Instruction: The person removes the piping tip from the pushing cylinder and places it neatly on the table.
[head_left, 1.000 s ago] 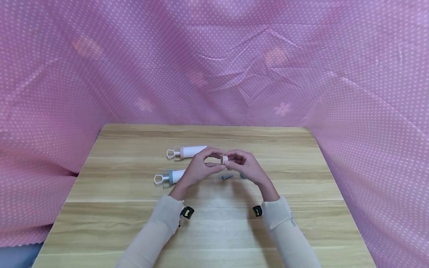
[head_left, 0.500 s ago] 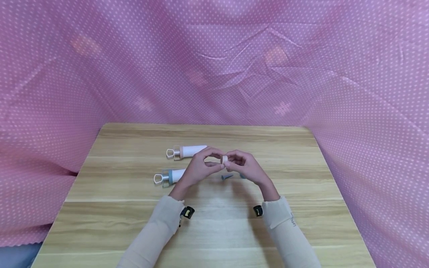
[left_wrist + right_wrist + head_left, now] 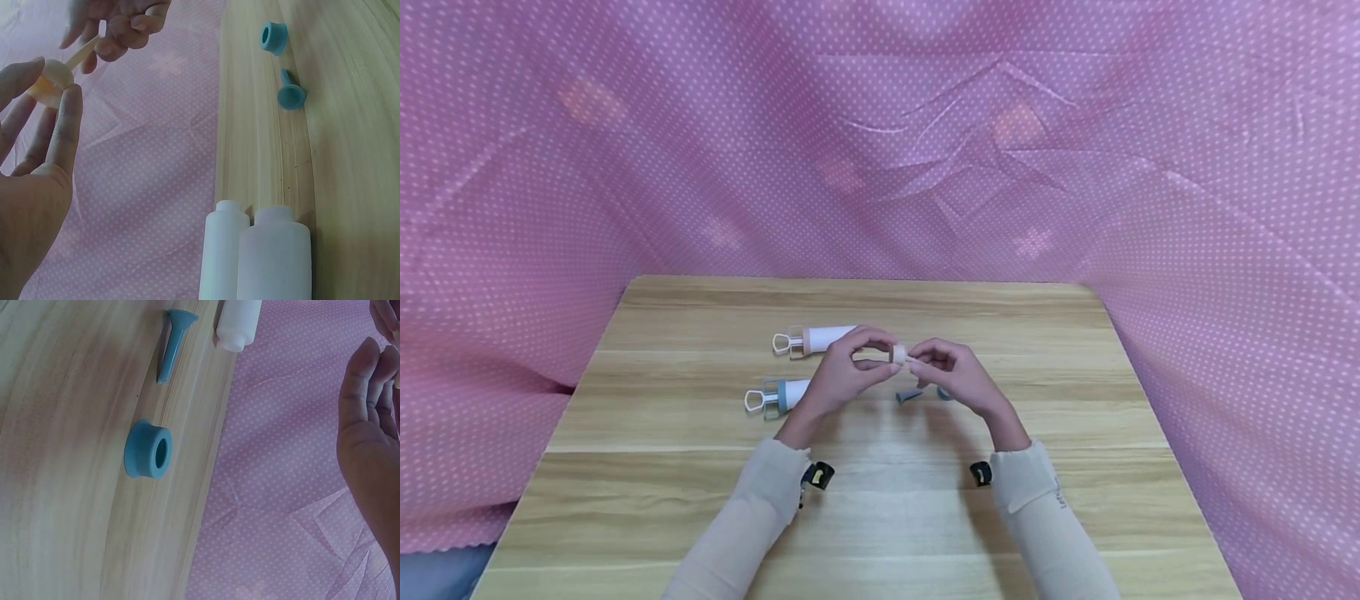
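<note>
My left hand (image 3: 842,379) pinches a pale peach collar (image 3: 40,92) between thumb and fingertips, held up over the table. From the collar a thin pale tapered nozzle (image 3: 82,52) points to the right. The fingertips of my right hand (image 3: 966,382) pinch the nozzle by its thin end. Below the hands lie a blue cone-shaped nozzle (image 3: 175,345) and a short blue collar (image 3: 147,450) with a round hole. The right wrist view shows only part of the right hand, at its edge.
Left of the hands two white syringe-like tubes with pull handles lie on the wooden table (image 3: 662,483): one with a pink band (image 3: 807,340), one with a blue band (image 3: 783,397). My left hand partly covers both. A pink dotted curtain (image 3: 880,167) hangs behind the table.
My right hand has drawn slightly right, away from the collar, and the thin nozzle now shows between them. My left hand has shifted a little left with the collar.
</note>
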`<act>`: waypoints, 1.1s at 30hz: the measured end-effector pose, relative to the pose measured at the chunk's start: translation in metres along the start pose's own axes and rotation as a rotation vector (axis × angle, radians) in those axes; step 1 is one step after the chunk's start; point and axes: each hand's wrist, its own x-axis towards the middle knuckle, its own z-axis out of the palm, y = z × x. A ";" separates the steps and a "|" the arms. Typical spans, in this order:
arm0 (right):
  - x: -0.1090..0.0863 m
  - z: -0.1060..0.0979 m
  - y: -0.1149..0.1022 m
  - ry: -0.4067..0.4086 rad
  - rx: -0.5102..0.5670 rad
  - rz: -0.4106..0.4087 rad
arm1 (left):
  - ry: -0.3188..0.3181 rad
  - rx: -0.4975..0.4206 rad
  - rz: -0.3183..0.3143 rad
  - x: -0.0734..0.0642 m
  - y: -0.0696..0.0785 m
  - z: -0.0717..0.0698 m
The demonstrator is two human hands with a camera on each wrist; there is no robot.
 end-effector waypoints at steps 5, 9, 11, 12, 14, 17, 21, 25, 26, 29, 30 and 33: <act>-0.002 -0.001 -0.001 0.037 -0.013 0.006 | 0.003 0.004 0.005 -0.001 0.000 -0.002; -0.002 -0.003 0.000 0.069 -0.006 0.006 | 0.005 0.003 0.008 -0.001 -0.002 -0.003; -0.002 -0.003 0.001 0.087 0.015 0.005 | 0.007 0.000 0.003 -0.001 -0.003 -0.003; -0.002 -0.004 0.001 0.098 0.027 0.004 | 0.008 -0.001 0.005 -0.001 -0.004 -0.003; -0.003 -0.004 0.002 0.125 0.053 0.000 | 0.012 0.000 0.007 -0.001 -0.005 -0.003; -0.003 -0.005 0.002 0.159 0.090 -0.005 | 0.022 0.006 0.025 -0.001 -0.006 -0.003; -0.003 -0.006 0.002 0.174 0.154 -0.026 | 0.046 0.017 0.050 -0.002 -0.007 -0.003; -0.003 -0.006 0.002 0.170 0.210 -0.047 | 0.065 0.013 0.076 -0.003 -0.008 -0.002; -0.003 -0.006 0.002 0.169 0.220 -0.046 | 0.069 0.010 0.082 -0.003 -0.009 -0.002; -0.004 -0.005 0.001 0.167 0.245 -0.039 | 0.075 -0.014 0.094 -0.003 -0.009 0.000; -0.005 -0.005 0.001 0.166 0.250 -0.036 | 0.077 -0.019 0.094 -0.003 -0.010 0.000; -0.005 -0.005 0.000 0.163 0.261 -0.034 | 0.081 -0.022 0.087 -0.004 -0.011 0.001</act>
